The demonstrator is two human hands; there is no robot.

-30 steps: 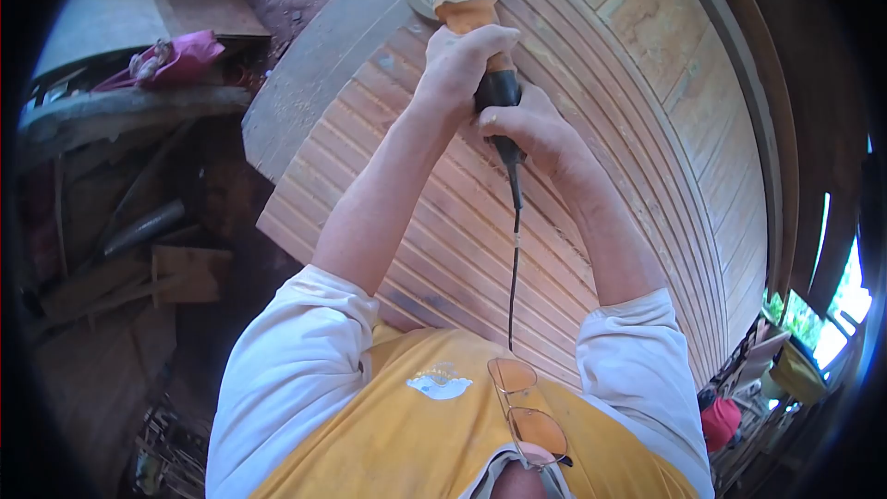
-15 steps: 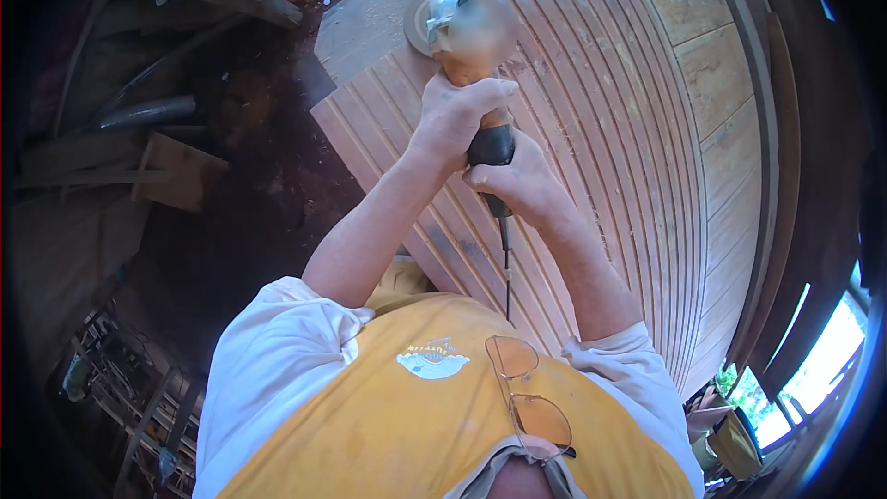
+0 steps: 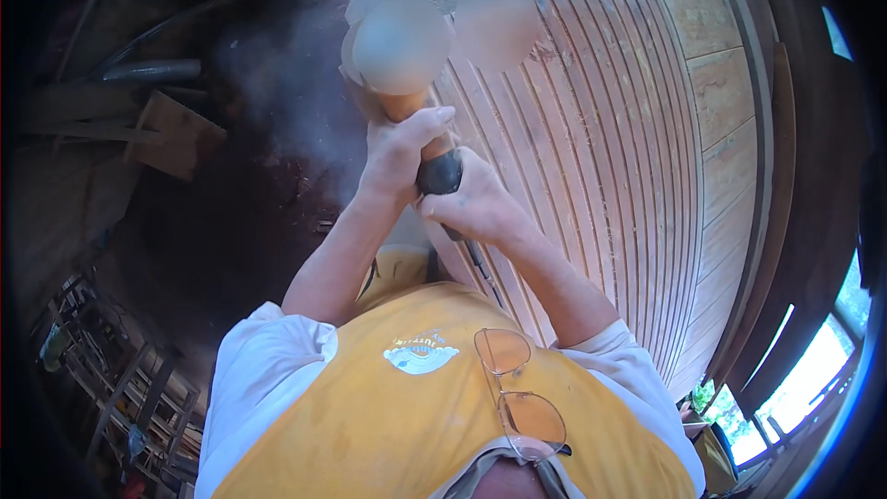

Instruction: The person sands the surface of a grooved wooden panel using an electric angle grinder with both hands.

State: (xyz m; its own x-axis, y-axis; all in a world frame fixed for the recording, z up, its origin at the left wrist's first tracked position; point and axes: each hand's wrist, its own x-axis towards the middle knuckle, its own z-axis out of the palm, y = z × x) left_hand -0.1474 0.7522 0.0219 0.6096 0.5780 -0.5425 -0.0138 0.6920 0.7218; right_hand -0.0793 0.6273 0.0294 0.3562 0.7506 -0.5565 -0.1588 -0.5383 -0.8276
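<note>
An orange-and-black angle grinder (image 3: 439, 174) is in both my hands, over the left edge of a grooved wooden panel (image 3: 573, 157). My left hand (image 3: 395, 152) is closed around the orange body, near the head. Behind it, my right hand (image 3: 476, 199) grips the black rear handle, from which a power cord (image 3: 484, 270) trails down. A blurred patch covers the grinder's head, so its disc and exact contact with the wood cannot be made out. Pale dust (image 3: 305, 83) hangs in the air left of the tool.
Smooth boards (image 3: 725, 129) border the panel on the right. A wooden box-like piece (image 3: 176, 134) and stacked timber lie at left. Scrap wood (image 3: 139, 397) fills the lower left. Glasses (image 3: 531, 418) hang from my yellow shirt (image 3: 370, 416).
The grinder and both hands have moved left and slightly towards me, to the panel's left edge. A dust cloud has appeared at left.
</note>
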